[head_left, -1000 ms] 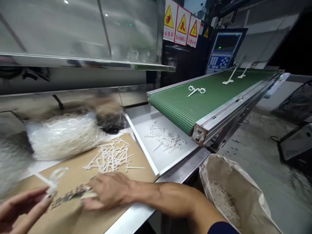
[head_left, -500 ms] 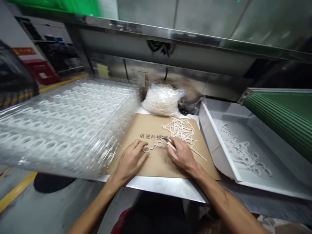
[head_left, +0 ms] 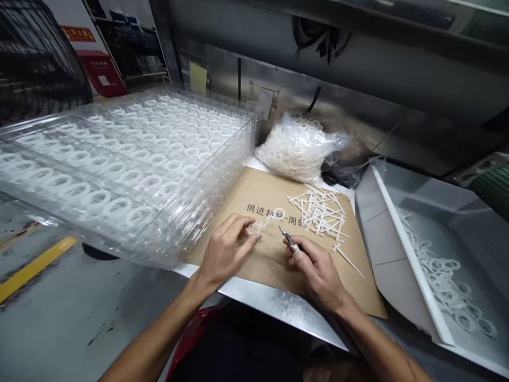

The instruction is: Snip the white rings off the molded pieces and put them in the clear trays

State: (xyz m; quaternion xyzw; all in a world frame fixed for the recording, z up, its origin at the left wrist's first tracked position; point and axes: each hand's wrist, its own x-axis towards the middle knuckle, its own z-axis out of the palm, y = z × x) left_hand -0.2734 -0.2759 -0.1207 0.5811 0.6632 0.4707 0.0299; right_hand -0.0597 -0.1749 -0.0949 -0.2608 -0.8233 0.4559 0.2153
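Near edge: the person's forearms entered from the near side, with a red cloth at the lap, below the stainless steel table edge. The left hand lay nearer the white plastic double-ring piece, its curled fingertips closed on the piece's left ring, which rested at or just above the kraft cardboard sheet. The right hand clenched a pointed hand tool between thumb and fingers. The tool's metal tip pointed far and left, towards the piece's right ring, and lay just beside it; no contact could be made out. The piece's long axis ran from the left hand towards the far right. The piece was pale and thin, with two open rings; any stem was hidden or too small to tell.

Middle distance: a loose pile of white plastic pieces lay on the far right of the sheet, over printed Chinese characters. A white metal tray held more pieces to the right.

Far: a clear bag of white rings lay beyond the sheet, and stacked clear plastic trays of white rings filled the left.
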